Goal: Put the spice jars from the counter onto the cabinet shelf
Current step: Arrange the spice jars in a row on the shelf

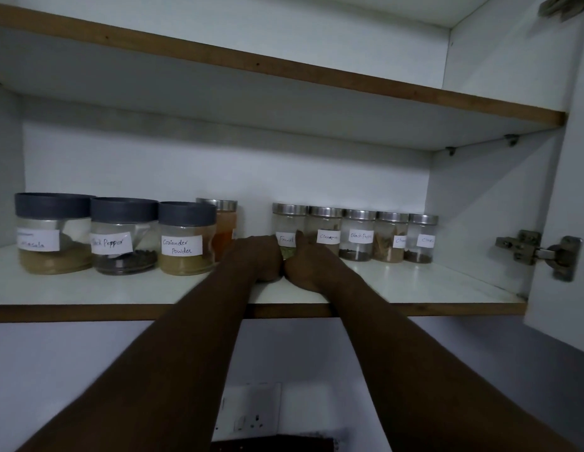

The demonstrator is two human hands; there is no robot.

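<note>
Both hands meet at the foot of the fennel jar [288, 234]; the left hand [261, 257] cups its left side and the right hand [305, 264] its right, so the two together hold the jar low down, though the fingers behind it are hidden and how tightly they close cannot be told; the jar stands upright on the shelf [431, 285], at the left end of a row of steel-lidded jars, touching or just beside the cinnamon jar [326, 234]. To finish this placing well, the hands should let go only once the base sits flat, then draw back straight and low so the wrists do not knock the neighbours; a sideways sweep by the left hand would likely catch the orange spice jar [223, 228] just beside it. Further left stand three grey-lidded jars, the coriander jar [186, 244] nearest; a gap between the orange jar and the fennel jar looks free for another. The counter is out of view, so what remains there cannot be judged.
</note>
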